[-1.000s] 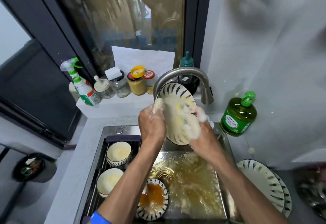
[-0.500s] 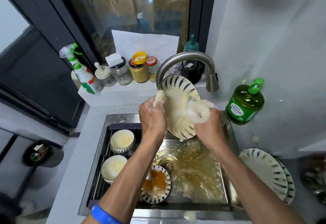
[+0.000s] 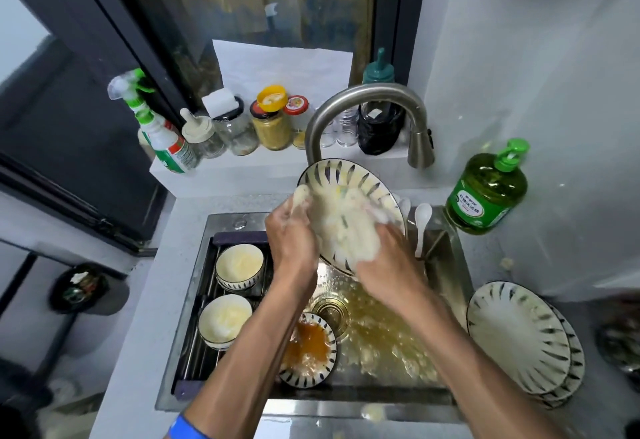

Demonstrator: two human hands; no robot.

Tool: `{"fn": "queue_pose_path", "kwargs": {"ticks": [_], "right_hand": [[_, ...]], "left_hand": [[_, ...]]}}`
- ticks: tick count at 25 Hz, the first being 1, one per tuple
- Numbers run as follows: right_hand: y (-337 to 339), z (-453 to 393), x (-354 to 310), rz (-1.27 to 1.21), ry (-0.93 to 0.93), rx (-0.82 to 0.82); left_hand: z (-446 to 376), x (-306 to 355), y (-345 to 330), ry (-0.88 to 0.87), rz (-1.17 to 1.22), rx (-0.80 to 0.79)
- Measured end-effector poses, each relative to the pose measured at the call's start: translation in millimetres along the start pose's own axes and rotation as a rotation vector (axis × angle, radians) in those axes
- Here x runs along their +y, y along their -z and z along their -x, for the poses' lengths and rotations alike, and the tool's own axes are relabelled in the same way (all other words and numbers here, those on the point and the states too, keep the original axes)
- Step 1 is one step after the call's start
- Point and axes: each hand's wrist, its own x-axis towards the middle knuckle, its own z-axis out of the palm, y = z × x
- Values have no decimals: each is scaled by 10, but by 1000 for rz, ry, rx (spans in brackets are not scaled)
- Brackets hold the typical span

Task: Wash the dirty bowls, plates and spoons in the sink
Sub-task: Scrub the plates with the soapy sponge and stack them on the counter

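Room: a small kitchen corner with a pale counter (image 3: 131, 352), a dark window behind and a white wall to the right.
Sink: a steel sink (image 3: 446, 265) set in the counter, with yellowish suds across its floor around the drain (image 3: 330, 310).
Plate: a striped plate (image 3: 346, 175) is held tilted above the sink, just under the curved tap (image 3: 367, 99), its face covered in foam.
Left hand: the left hand (image 3: 291, 241) grips the plate's left rim, thumb on the front.
Right hand: the right hand (image 3: 388, 262) is pressed against the soapy face of the plate; foam hides what it holds, so I cannot tell how far the fingers curl.
Bowls: 2 cream bowls (image 3: 239, 265) sit on the rack (image 3: 194, 359) in the sink's left part; a striped bowl with orange residue (image 3: 308, 348) lies on the sink floor beside the drain.
Spoons: white spoons (image 3: 420, 220) lean in the back right corner of the sink.
Washed plates: a stack of striped plates (image 3: 519, 338) rests on the counter to the right.
Soap: a green pump bottle (image 3: 486, 193) stands near the wall.
Ledge: a spray bottle (image 3: 156, 127) and jars (image 3: 270, 120) line the sill.
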Motion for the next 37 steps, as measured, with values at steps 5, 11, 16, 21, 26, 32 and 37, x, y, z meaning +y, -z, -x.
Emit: {"fn": "queue_pose_path", "kwargs": {"ticks": [5,11,16,21,26,32,37], "right_hand": [[-26,93,-9,36,-19,-112],[-71,83,-121,-39,39,-50],[-95,133,-129,-80,26,3],[-124,92,-69,-136,-1,30],[-64,198,-131,-171,61,61],[-226,411,178,6,-6,38],[-112,376,111,29,-200,172]], "left_hand": [[-24,34,68,-57,-54,8],[-24,-64,99,-155,-76,-11],[-20,-22,134,-196,-92,29],[37,198,103,-273,-141,36],[120,164,56,-455,-155,95],[120,79,98,-484,-133,99],[294,-63,151,-413,-181,29]]}}
